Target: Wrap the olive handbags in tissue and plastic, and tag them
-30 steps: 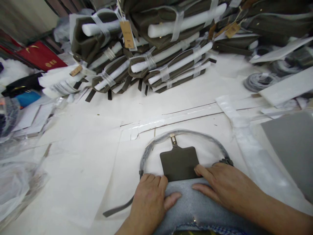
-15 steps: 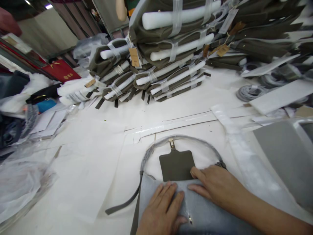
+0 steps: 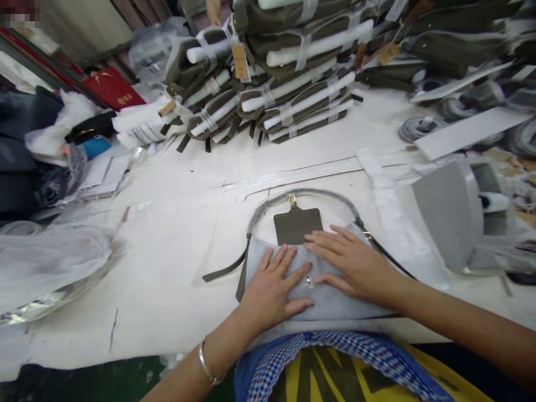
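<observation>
A handbag lies flat on the white table, its front covered by a grey-blue sheet and its wrapped strap curving away from me. Beyond its top edge a dark olive flap with a gold-coloured clasp is spread out. My left hand rests on the covered front with fingers spread. Beside it, my right hand lies on the sheet, fingers stretched out, its fingertips at the lower right of the flap. A small metal zip pull shows between the hands.
Several olive bags with white foam rolls are stacked at the back. A grey tape dispenser stands to the right, near coiled straps. Clear plastic bags lie at the left. Part of another person's hand shows at the top.
The camera view has shifted, so the table's front edge and more of the dispenser show. My right hand has flattened out, its fingers no longer curled at the flap's edge. My left fingers have spread.
</observation>
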Demonstrator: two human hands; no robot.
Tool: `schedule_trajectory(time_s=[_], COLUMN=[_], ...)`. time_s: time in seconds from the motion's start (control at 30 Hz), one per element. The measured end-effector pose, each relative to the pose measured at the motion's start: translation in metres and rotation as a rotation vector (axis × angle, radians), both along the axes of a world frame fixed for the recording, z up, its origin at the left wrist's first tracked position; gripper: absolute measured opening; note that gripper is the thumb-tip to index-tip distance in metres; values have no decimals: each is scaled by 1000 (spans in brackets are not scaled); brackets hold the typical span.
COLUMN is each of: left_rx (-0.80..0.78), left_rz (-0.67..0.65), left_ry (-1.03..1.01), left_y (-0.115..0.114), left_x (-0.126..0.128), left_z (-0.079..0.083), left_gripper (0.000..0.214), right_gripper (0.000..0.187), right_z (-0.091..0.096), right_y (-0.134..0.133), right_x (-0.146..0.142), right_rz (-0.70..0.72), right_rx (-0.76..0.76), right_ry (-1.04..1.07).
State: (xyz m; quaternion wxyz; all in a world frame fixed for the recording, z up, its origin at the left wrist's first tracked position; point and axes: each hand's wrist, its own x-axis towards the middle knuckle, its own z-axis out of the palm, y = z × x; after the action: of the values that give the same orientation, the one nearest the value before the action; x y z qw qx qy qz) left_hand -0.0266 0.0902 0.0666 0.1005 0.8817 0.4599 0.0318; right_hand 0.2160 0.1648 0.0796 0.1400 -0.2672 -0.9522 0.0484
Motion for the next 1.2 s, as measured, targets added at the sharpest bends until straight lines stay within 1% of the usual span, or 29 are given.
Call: schedule_trajectory(time_s=[0.07,0.1,0.17,0.27,0.37,0.43,0.5,0.57,0.63,0.73,0.8,0.9,1.03,1.1,1.13,1.2], left_rx=[11,15,18,8,2,8,19,29,37,45,40,35,57,63,64,74], left_rz=[0,1,5,-16,-48,-50,-44,-44,-48,-49,-51,-60,-70,-68,-68,-69], left_ry=[-17,-25,-39,-58,-60,-60,-70,-84,-96,-107,-112,-116,-120,-117,-114,-108], left_y=[-1,-1,-2,-2,-2,-2,-3,-3,-3,-3,-3,-3,-4,-4,-4,-4], left_x=[0,0,0,-1,-3,-4,-5,-5,-5,-6,-6,-7,-7,-7,-7,-8], left_z=[-1,-1,0,2,2,1,-1,-4,-6,-6,-5,-3,-4,-6,-7,-8], left_gripper=[73,72,72,73,75,76,77,77,77,78,78,77,74,74,74,75], right_gripper=[68,71,68,63,66,67,59,49,45,43,38,31,31,29,28,26], right_z=[-4,-8,-17,-27,-28,-27,-27,-28,-29,-27,-23,-17,-8,-1,3,13], right_y=[-17,-23,-31,-31,-29,-30,-34,-40,-45,-48,-47,-46,-45,-41,-38,-26], right_x=[-1,-1,-2,-3,-2,2,8,14,18,17,14,9,8,10,9,5], right_rz=[38,31,-11,-31,-31,-27,22,111,176,190,191,187,169,166,172,126], right_rx=[-22,-23,-11,9,19,29,68,105,111,89,76,11,-128,-231,-307,-435], right_ry=[-29,-45,-67,-85,-76,-30,61,138,174,190,179,104,64,80,87,132])
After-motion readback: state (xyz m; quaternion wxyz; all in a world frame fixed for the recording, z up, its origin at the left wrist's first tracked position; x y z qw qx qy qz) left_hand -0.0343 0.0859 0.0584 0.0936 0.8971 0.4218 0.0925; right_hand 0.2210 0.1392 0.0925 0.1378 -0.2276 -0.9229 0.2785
